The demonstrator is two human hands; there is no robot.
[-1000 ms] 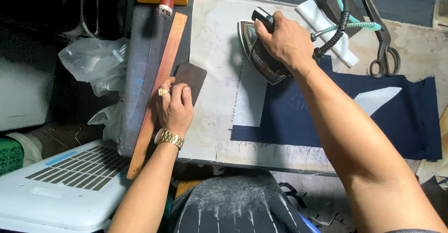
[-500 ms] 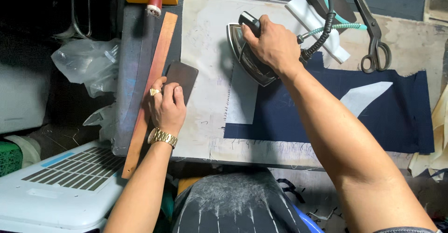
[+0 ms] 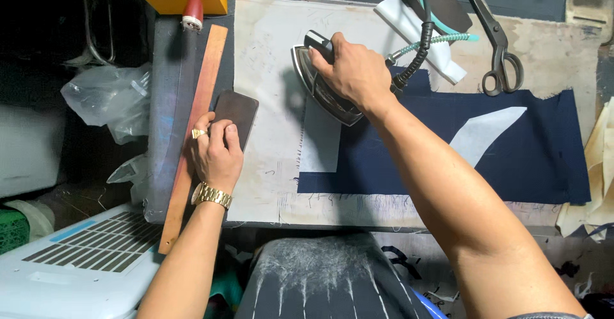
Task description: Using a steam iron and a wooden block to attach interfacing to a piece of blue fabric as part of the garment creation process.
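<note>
Steel iron (image 3: 323, 89) on white cloth; dark block (image 3: 235, 111) flat

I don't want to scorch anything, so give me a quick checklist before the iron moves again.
1. Right hand grips the iron by its handle: ok.
2. Left hand rests on the dark block, apart from the iron: ok.
3. Iron cord trails away from the soleplate: ok.
4. Scissors lie off the navy fabric: ok.
5. White pattern piece lies flat: ok.
6. Iron heat: cannot tell.

a tailoring workshop: iron (image 3: 323, 82), scissors (image 3: 495, 44), navy cloth (image 3: 511, 153), wooden ruler (image 3: 195, 133)
</note>
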